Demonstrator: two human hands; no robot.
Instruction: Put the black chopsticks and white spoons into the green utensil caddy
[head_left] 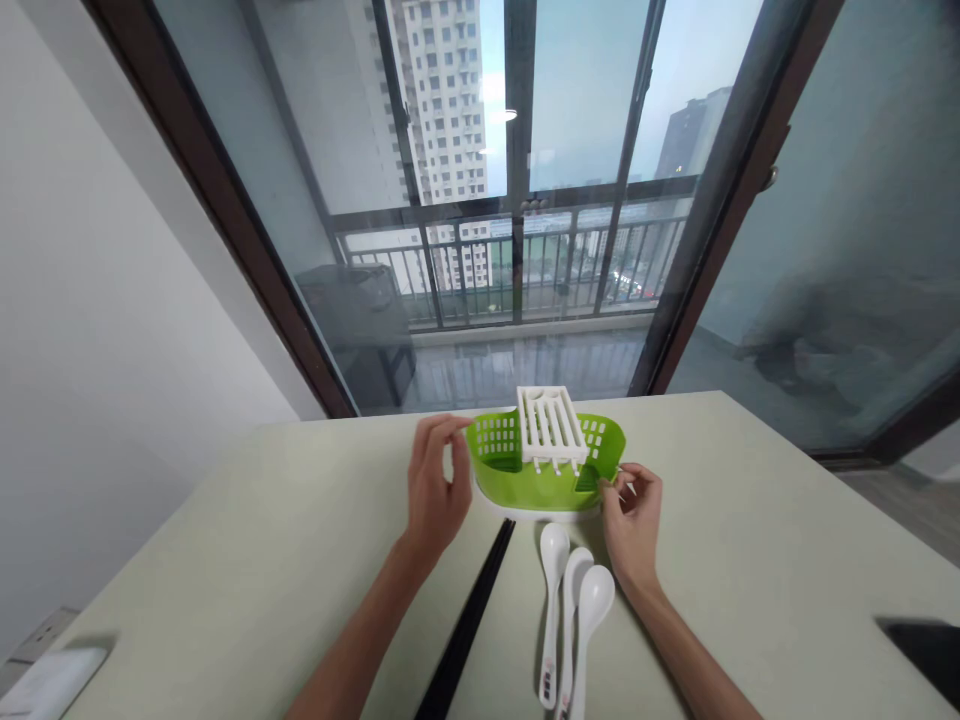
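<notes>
A green utensil basket with latticed walls and a white base stands on the table in front of me. Across its top sits a white slatted rack with small hooks along the front. My left hand is at the basket's left end, thumb and index finger apart, fingertips at the rim; whether they touch it I cannot tell. At the right end, my right hand pinches the basket's edge. Black chopsticks lie in front of the basket. Beside them are three white spoons, bowls toward the basket.
The pale table reaches to a glass sliding door with a balcony behind. A white object lies at the near left corner. Part of a dark object shows at the right edge. A white wall borders the left.
</notes>
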